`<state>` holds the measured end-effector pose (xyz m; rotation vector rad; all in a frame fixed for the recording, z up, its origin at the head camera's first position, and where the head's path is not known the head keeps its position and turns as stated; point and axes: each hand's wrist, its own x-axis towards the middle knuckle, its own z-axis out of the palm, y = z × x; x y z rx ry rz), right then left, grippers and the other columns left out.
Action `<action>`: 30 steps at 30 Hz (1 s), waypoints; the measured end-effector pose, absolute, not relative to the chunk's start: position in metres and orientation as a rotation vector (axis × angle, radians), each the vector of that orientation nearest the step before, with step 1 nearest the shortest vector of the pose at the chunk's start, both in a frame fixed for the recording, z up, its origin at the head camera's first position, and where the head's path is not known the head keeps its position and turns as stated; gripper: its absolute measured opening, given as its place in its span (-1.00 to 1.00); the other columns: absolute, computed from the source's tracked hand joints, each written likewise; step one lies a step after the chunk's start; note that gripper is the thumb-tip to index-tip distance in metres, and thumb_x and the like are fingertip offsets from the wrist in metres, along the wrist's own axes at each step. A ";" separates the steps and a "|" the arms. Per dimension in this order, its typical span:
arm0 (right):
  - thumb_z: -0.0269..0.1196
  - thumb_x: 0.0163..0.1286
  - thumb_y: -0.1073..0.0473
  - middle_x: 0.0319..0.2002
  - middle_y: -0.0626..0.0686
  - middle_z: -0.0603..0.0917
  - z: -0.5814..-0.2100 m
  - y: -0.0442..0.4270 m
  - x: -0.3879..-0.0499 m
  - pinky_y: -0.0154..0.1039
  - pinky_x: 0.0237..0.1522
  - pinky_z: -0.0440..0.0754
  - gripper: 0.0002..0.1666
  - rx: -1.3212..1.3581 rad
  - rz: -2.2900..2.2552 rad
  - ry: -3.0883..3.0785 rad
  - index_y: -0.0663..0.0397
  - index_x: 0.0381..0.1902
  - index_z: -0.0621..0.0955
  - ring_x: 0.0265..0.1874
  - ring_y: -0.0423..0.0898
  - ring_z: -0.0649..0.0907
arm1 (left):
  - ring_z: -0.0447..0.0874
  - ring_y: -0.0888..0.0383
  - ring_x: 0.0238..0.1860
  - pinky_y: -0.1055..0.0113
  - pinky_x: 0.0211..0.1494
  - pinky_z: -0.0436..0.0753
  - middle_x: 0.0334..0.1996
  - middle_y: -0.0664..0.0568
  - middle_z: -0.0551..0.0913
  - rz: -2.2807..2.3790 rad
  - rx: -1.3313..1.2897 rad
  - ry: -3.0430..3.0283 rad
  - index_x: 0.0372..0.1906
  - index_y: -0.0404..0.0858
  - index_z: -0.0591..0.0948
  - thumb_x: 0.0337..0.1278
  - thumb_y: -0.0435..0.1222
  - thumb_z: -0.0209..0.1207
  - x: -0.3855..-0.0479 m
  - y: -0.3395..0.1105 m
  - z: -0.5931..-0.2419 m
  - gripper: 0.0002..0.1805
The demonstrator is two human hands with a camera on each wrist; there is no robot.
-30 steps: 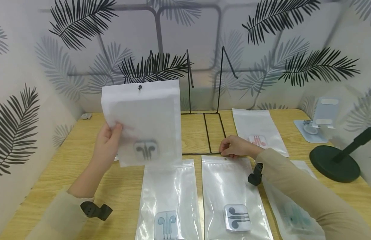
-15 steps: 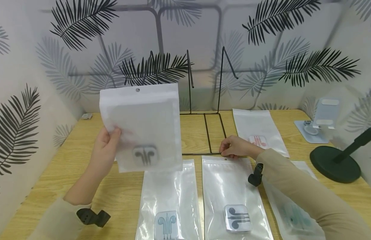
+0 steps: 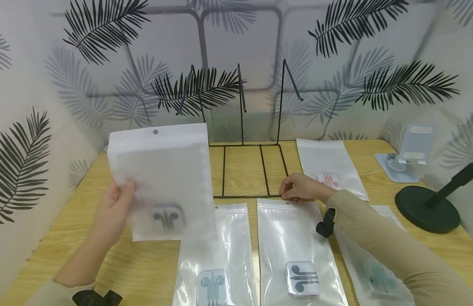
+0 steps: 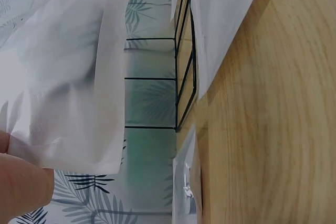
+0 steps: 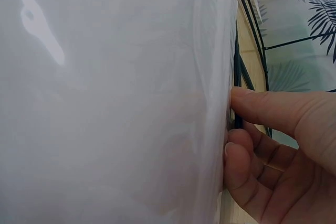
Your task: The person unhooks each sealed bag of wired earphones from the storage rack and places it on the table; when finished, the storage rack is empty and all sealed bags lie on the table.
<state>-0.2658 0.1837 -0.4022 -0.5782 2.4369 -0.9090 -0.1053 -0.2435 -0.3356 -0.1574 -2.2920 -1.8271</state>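
Observation:
My left hand (image 3: 111,214) pinches the left edge of a white zip bag (image 3: 160,174), seen from its frosted side. A square case of dark earphones (image 3: 168,219) shows faintly through it. The bag is raised in front of a black wire display rack (image 3: 245,196), its round hole apart from the rack's hooks. In the left wrist view, my thumb (image 4: 26,187) presses on the bag's corner. My right hand (image 3: 307,187) pinches the front bar of the rack at its right corner, just above a flat bag. The right wrist view shows the thumb and curled fingers around the black bar (image 5: 238,66).
Two glossy bags with earphones, a blue pair (image 3: 212,287) and a dark pair (image 3: 302,278), lie in front. Another bag (image 3: 374,255) lies beneath the right arm; a red-earphone bag (image 3: 326,155) lies behind it. A phone stand (image 3: 415,146) and black round base (image 3: 426,209) stand right.
The held bag came off the tip of the rack's left hook. My left hand then carried it down and to the left. The right hand stayed on the rack.

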 end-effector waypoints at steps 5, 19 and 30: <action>0.28 0.21 0.29 -0.54 0.00 0.53 -0.403 0.183 -0.266 -0.31 -0.65 0.47 -0.95 -0.577 -0.909 2.437 0.19 -0.38 0.61 -0.64 -0.14 0.47 | 0.27 0.22 0.13 -0.07 0.18 0.28 0.11 0.11 0.32 -1.784 -0.076 -2.388 0.11 -0.01 0.34 0.41 -0.04 -0.21 -0.095 -0.262 -0.343 -0.69; 0.28 0.21 0.28 -0.54 0.00 0.54 -0.403 0.185 -0.267 -0.31 -0.64 0.47 -0.94 -0.590 -0.908 2.442 0.18 -0.39 0.61 -0.64 -0.14 0.48 | 0.13 0.15 0.27 0.34 0.30 0.17 0.24 0.03 0.26 -1.682 0.040 -2.591 0.35 -0.07 0.19 0.43 -0.08 -0.22 -0.068 -0.312 -0.360 -0.54; 0.27 0.23 0.27 -0.57 -0.01 0.52 -0.404 0.185 -0.267 -0.32 -0.67 0.45 -0.92 -0.612 -0.919 2.433 0.19 -0.41 0.61 -0.65 -0.14 0.46 | 0.36 0.03 0.06 0.21 -0.02 0.52 0.19 -0.43 0.21 -1.631 0.209 -2.894 0.35 -0.51 -0.03 0.43 -0.02 -0.29 -0.059 -0.340 -0.376 -0.30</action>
